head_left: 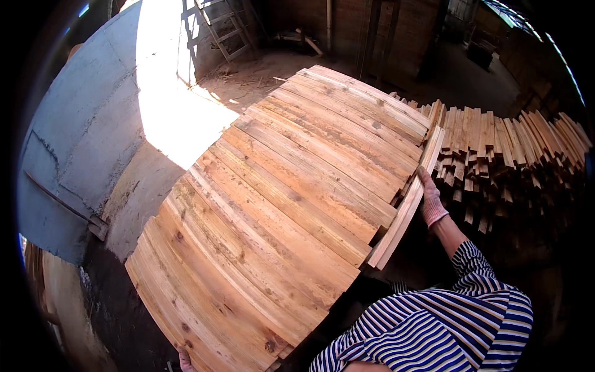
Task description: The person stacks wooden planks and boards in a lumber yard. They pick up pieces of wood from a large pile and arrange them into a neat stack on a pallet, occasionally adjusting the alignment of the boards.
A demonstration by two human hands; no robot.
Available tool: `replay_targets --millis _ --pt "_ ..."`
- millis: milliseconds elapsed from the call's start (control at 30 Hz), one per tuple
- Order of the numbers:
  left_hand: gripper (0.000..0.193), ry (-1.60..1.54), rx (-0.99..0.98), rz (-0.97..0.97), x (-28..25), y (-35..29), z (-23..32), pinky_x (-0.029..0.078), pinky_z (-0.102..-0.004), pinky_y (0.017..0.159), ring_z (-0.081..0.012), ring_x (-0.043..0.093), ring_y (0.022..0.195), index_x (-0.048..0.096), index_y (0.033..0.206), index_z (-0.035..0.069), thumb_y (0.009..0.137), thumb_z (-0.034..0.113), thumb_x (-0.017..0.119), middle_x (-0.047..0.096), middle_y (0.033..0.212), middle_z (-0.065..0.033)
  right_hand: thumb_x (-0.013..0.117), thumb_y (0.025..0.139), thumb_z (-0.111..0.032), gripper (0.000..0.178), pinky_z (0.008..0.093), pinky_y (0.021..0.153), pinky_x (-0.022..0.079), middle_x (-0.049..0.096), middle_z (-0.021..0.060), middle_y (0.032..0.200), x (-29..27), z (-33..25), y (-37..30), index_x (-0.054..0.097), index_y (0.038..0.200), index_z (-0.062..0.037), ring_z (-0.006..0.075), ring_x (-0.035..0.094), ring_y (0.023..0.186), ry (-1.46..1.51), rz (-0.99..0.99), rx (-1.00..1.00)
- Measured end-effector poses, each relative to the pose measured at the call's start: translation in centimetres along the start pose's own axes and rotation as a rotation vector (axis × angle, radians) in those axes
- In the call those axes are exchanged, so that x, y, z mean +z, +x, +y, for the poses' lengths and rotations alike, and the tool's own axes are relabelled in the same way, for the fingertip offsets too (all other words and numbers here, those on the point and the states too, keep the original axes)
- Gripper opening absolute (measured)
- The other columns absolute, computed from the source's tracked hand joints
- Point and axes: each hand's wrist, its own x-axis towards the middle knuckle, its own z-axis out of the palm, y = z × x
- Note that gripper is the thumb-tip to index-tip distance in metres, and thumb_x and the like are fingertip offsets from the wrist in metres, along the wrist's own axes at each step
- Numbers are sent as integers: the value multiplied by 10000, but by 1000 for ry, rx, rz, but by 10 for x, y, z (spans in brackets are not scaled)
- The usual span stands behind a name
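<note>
Long wooden planks (266,211) lie side by side in a broad, slightly uneven layer across the middle of the view. At their right ends, a narrow wooden batten (409,208) runs crosswise along the row. My right hand (430,197), in a dirty pinkish work glove, is closed on the batten's outer side; some of its fingers are hidden behind the wood. Only a small part of my left hand (185,359) shows at the lower edge, touching the near left edge of the planks. The rest of that hand is out of sight.
Stacked wood strips (496,142) fill the right side. A pale curved concrete wall (93,111) rises at the left, with a long-handled shovel (68,204) leaning on it. A wooden ladder (223,31) stands at the back. Strong sunlight falls between wall and planks.
</note>
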Motion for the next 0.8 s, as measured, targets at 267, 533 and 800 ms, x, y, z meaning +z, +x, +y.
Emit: replay_targets --millis 267,533,800 --pt "705 27 -154 -98 43 18 23 612 -444 902 -302 691 1091 496 1449 33 973 537 622 646 1312 -173 629 1010 -377 505 332 978 550 692 57 1240 -83 10 47 593 1386 -43 199 666 1101 74 69 -76" --pt "662 181 -194 -40 -1 60 20 619 -444 895 -307 715 1049 510 1436 50 975 509 634 689 1244 -154 475 1087 -379 572 309 1242 255 464 98 1564 -41 42 19 434 1520 -8 201 411 1458 73 -6 -94" --pt "613 159 -196 57 7 34 32 616 -428 859 -275 719 992 543 1378 48 961 478 672 690 1190 -147 663 991 -347 496 323 878 524 619 9 1087 -10 -37 -109 545 1401 -93 139 610 954 -167 -70 -197"
